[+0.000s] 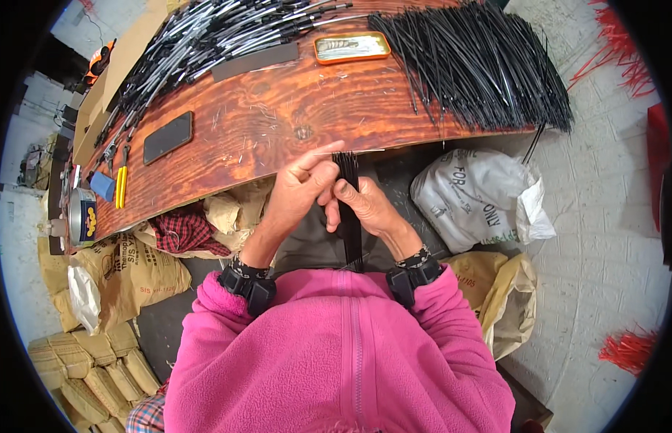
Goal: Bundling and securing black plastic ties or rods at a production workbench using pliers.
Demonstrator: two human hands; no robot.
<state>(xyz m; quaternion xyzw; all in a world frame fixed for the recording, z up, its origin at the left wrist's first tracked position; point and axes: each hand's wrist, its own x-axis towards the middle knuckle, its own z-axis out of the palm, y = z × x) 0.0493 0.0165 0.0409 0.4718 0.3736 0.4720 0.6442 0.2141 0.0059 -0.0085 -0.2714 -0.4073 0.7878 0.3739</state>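
**Fingers pinch a bundle of thin black strips at the table edge**

Fingers (328, 177) of both hands are pressed together around one bundle of black strips (350, 216), which stands almost upright just below the near edge of the table (263, 123). From my remote view, the left hand (296, 195) pinches the bundle from the 9 o'clock side, with its index finger stretched toward 1 o'clock. The right hand (365, 209) closes on it from the 3 o'clock side. The lower ends of the strips hang down toward the pink jacket (336, 346).

I see some risks. The bundle is held only near its upper part, so in my judgement loose strips may slide out at 6 o'clock and fall between the sacks (487, 195) on the floor. The grip is also just beside the table edge; a small push upward could knock the tips against the wood and splay them. At 1 o'clock, the large pile of black strips (480, 65) overhangs the table edge, and an elbow movement could pull some down. The dark phone (167, 137) at 10 o'clock lies well apart.
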